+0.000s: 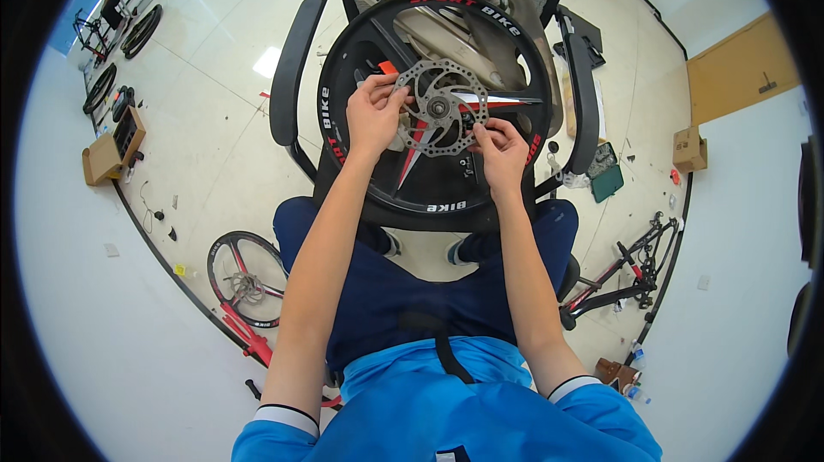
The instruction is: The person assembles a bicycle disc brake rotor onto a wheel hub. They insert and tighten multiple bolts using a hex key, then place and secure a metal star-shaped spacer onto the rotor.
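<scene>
Silver brake disc between hands; fingertips at opposite edges.

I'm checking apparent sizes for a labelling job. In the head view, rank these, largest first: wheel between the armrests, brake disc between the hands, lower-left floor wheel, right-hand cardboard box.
1. Wheel between the armrests
2. Brake disc and lower-left floor wheel: too alike to rank
3. Right-hand cardboard box
</scene>
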`<state>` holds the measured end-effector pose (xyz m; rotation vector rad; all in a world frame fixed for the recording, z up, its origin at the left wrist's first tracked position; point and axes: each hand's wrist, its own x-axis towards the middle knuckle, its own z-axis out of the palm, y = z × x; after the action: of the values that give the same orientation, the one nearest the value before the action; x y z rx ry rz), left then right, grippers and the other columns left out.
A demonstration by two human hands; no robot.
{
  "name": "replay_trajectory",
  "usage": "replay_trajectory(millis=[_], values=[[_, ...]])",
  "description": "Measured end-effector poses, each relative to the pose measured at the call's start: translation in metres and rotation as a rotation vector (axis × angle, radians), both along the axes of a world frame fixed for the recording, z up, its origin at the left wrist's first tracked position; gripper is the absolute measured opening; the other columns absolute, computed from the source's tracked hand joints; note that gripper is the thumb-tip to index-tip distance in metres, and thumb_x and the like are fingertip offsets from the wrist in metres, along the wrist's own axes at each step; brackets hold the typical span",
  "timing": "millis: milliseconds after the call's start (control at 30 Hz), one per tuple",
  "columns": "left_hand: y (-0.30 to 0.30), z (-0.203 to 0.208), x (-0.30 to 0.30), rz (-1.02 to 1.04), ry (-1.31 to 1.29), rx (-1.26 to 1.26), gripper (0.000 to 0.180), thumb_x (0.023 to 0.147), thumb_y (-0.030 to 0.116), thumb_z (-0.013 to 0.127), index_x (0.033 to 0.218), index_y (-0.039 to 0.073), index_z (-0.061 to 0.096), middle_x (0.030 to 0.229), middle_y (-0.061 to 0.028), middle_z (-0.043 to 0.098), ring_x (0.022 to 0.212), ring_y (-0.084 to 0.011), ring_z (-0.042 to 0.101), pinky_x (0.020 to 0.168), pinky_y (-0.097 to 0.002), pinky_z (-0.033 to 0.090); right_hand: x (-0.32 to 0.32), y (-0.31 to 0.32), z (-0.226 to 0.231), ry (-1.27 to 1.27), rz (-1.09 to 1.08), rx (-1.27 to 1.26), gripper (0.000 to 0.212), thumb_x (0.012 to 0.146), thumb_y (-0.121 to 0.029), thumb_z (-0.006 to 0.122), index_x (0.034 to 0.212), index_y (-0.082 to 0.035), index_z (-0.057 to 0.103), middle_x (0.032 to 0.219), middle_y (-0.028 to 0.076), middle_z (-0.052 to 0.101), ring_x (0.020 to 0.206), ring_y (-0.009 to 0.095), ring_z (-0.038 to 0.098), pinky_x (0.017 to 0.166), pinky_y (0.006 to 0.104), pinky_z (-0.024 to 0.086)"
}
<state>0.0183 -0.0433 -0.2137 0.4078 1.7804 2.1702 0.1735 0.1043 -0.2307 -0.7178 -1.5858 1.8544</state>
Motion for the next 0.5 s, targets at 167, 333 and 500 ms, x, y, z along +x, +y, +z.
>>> replay_trajectory(millis=[167, 333, 500], values=[[-0.0016, -0.0029, -0.002, -0.008, 0.006, -0.011, 0.025, 0.093, 0.001, 0.068, 0.116, -0.006, 0.061, 0.1, -0.0143, 0.073, 0.087, -0.0169, 0.074, 0.07, -0.0253, 0.057, -0.0017, 0.0005, 0.0006, -0.007, -0.006, -0.001, 0.021, 0.093, -0.01, 0.073, 0.105, 0.005, 0.065, 0.085, 0.01, 0.074, 0.071, 0.013, 0.069, 0.063, 0.0255, 0.057], [-0.0031, -0.0002, 0.0009, -0.002, -0.025, 0.011, 0.026, 0.093, 0.002, 0.069, 0.117, -0.005, 0.061, 0.098, -0.0138, 0.073, 0.086, -0.0166, 0.073, 0.069, -0.0251, 0.056, -0.0029, 0.0037, -0.0001, -0.01, -0.003, -0.001, 0.021, 0.093, -0.011, 0.073, 0.104, 0.005, 0.065, 0.084, 0.01, 0.074, 0.069, 0.013, 0.068, 0.062, 0.025, 0.056], [-0.0023, -0.0026, 0.0003, -0.003, -0.023, 0.009, 0.027, 0.093, 0.003, 0.069, 0.118, -0.005, 0.061, 0.097, -0.0133, 0.073, 0.085, -0.0168, 0.073, 0.069, -0.025, 0.056, -0.0024, 0.0031, 0.0004, -0.028, -0.003, -0.014, 0.021, 0.093, -0.012, 0.074, 0.104, 0.005, 0.066, 0.084, 0.01, 0.074, 0.067, 0.013, 0.068, 0.062, 0.0253, 0.056]])
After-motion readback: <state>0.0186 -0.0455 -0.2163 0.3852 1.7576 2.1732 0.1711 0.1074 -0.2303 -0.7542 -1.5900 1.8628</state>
